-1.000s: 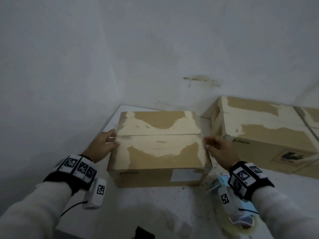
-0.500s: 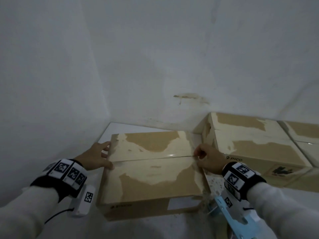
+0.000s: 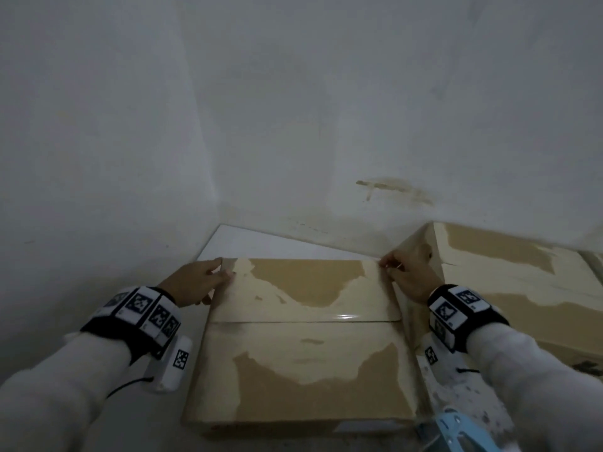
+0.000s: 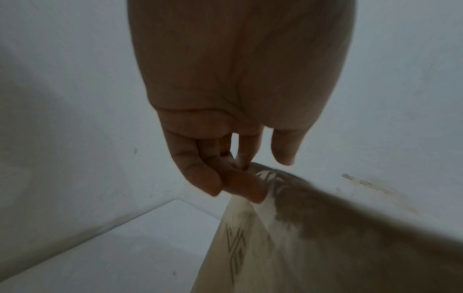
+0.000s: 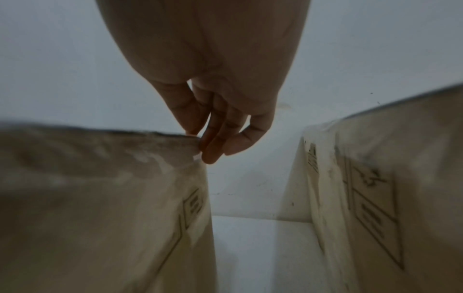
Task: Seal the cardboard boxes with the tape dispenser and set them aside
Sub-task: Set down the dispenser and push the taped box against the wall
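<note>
- Two hands on this one: my left hand (image 3: pixel 195 282) and right hand (image 3: pixel 409 277) each pinch a far corner of the rear flap (image 3: pixel 303 288), left thumb and fingers (image 4: pixel 240 184) clamped on its edge.
- Box in hand (image 3: pixel 303 370) sits right in front of me. I'd move both corners together so the seam stays straight.
- One blue tape dispenser (image 3: pixel 456 432) lies untouched near my right forearm.
- Count: at least two boxes, second box (image 3: pixel 522 282) just right.

Scuffed cardboard box (image 3: pixel 303 347) on the white table, far flap (image 3: pixel 303 288) raised.
</note>
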Action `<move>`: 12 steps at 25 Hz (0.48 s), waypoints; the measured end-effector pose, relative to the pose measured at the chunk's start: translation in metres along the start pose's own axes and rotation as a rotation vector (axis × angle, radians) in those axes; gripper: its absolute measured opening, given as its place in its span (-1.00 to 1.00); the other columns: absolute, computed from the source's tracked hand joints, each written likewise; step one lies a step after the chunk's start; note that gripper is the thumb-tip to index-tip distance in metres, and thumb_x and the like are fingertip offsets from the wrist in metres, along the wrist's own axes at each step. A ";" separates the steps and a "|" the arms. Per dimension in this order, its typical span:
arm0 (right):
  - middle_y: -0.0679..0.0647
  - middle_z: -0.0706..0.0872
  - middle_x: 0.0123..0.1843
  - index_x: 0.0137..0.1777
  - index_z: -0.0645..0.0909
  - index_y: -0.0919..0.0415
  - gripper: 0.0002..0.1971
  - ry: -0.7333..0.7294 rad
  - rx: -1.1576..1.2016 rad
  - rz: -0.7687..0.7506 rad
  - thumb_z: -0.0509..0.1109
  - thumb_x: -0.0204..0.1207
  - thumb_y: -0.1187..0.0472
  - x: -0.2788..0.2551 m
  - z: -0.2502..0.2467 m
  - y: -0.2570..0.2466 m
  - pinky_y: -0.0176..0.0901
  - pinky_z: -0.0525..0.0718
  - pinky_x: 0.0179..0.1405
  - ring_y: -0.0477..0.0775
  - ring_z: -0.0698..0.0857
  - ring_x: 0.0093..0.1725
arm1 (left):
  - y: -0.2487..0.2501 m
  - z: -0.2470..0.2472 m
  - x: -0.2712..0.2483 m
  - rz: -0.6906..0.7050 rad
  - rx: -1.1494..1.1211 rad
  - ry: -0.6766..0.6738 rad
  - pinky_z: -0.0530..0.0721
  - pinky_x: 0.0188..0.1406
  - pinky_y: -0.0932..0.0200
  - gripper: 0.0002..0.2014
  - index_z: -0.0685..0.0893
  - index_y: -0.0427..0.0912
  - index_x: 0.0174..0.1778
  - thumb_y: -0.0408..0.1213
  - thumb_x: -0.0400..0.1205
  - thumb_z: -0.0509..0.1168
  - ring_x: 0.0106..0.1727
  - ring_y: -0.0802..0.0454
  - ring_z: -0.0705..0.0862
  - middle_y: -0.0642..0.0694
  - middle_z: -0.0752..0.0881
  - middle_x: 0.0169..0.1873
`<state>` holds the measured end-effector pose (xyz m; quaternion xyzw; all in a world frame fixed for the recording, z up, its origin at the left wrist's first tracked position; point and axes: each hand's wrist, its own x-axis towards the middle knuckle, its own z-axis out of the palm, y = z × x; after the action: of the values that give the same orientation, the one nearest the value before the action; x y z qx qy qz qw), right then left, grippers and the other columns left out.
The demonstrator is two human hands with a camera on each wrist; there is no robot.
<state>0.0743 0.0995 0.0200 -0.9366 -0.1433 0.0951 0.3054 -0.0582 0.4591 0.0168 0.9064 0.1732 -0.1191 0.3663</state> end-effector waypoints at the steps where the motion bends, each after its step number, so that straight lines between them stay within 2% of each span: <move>1: 0.11 0.58 -0.04 0.01 0.58 0.23 -0.82 0.002 0.003 0.001 0.19 0.57 0.44 0.007 0.001 0.001 -0.07 0.55 0.06 0.12 0.56 -0.01 | 0.000 -0.003 0.003 -0.009 -0.008 0.015 0.51 -0.42 0.19 -0.70 0.62 -0.08 0.17 -0.04 0.72 0.08 -0.37 -0.08 0.66 -0.17 0.67 -0.15; 3: 0.12 0.60 -0.08 -0.07 0.54 0.17 -0.81 0.018 0.035 0.017 0.19 0.57 0.45 0.017 0.003 0.004 0.02 0.59 0.09 0.17 0.60 -0.01 | -0.001 -0.003 0.012 -0.026 -0.017 0.035 0.49 -0.43 0.19 -0.62 0.67 -0.18 -0.08 -0.02 0.73 0.03 -0.39 -0.08 0.65 -0.17 0.68 -0.22; 5: 0.14 0.62 -0.12 -0.09 0.53 0.15 -0.81 0.040 0.042 0.039 0.19 0.57 0.45 0.020 0.006 0.009 -0.03 0.59 0.00 0.18 0.61 -0.04 | -0.002 -0.002 0.018 -0.038 -0.007 0.040 0.51 -0.43 0.20 -0.58 0.65 -0.24 -0.13 -0.03 0.74 0.01 -0.38 -0.05 0.62 -0.19 0.68 -0.23; 6: 0.14 0.62 -0.15 -0.06 0.53 0.16 -0.83 0.040 0.060 0.051 0.19 0.58 0.43 0.020 0.007 0.010 -0.08 0.56 -0.06 0.19 0.61 -0.07 | -0.004 -0.002 0.021 -0.057 -0.023 0.037 0.52 -0.40 0.20 -0.59 0.65 -0.26 -0.09 -0.04 0.74 0.03 -0.36 -0.06 0.61 -0.21 0.68 -0.20; 7: 0.14 0.62 -0.16 -0.02 0.53 0.17 -0.85 0.034 0.076 0.068 0.18 0.60 0.40 0.020 0.007 0.011 -0.13 0.54 -0.09 0.20 0.61 -0.07 | -0.005 -0.002 0.024 -0.070 -0.059 0.030 0.54 -0.35 0.19 -0.60 0.66 -0.28 0.04 -0.03 0.73 0.07 -0.29 -0.08 0.62 -0.23 0.68 -0.13; 8: 0.17 0.63 -0.11 0.05 0.54 0.17 -0.85 0.015 0.082 0.082 0.18 0.61 0.36 0.021 0.007 0.011 -0.12 0.53 -0.09 0.21 0.60 -0.04 | -0.007 -0.004 0.028 -0.084 -0.088 0.024 0.58 -0.24 0.16 -0.58 0.60 -0.27 0.26 -0.01 0.69 0.14 -0.16 -0.12 0.64 -0.26 0.66 0.00; 9: 0.22 0.63 0.01 0.16 0.54 0.17 -0.81 -0.011 0.056 0.093 0.19 0.61 0.33 0.022 0.005 0.011 -0.09 0.53 -0.01 0.21 0.58 0.02 | -0.009 -0.007 0.032 -0.079 -0.094 0.057 0.59 -0.03 0.12 -0.46 0.46 -0.23 0.47 0.00 0.64 0.24 0.06 -0.16 0.63 -0.29 0.60 0.18; 10: 0.26 0.60 0.15 0.27 0.53 0.16 -0.73 -0.035 0.016 0.089 0.20 0.60 0.32 0.024 0.004 0.011 -0.03 0.53 0.11 0.22 0.56 0.10 | -0.010 -0.009 0.037 -0.040 -0.062 0.114 0.52 0.24 0.08 -0.31 0.29 -0.19 0.59 -0.03 0.57 0.33 0.30 -0.18 0.54 -0.31 0.48 0.36; 11: 0.29 0.54 0.29 0.36 0.50 0.15 -0.65 -0.066 -0.033 0.076 0.19 0.60 0.33 0.027 0.003 0.008 0.02 0.49 0.25 0.24 0.54 0.21 | -0.008 -0.011 0.040 0.029 -0.038 0.161 0.36 0.45 0.09 -0.25 0.21 -0.17 0.62 -0.10 0.55 0.38 0.48 -0.16 0.39 -0.30 0.37 0.47; 12: 0.28 0.49 0.39 0.41 0.48 0.14 -0.60 -0.096 -0.074 0.048 0.17 0.59 0.36 0.030 0.002 0.004 0.02 0.41 0.36 0.24 0.50 0.31 | -0.005 -0.013 0.043 0.105 -0.019 0.173 0.22 0.53 0.15 -0.27 0.21 -0.17 0.62 -0.19 0.55 0.37 0.56 -0.13 0.29 -0.26 0.31 0.53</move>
<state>0.1027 0.1068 0.0135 -0.9448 -0.1386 0.1419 0.2609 -0.0198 0.4811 0.0078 0.9178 0.1574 -0.0194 0.3640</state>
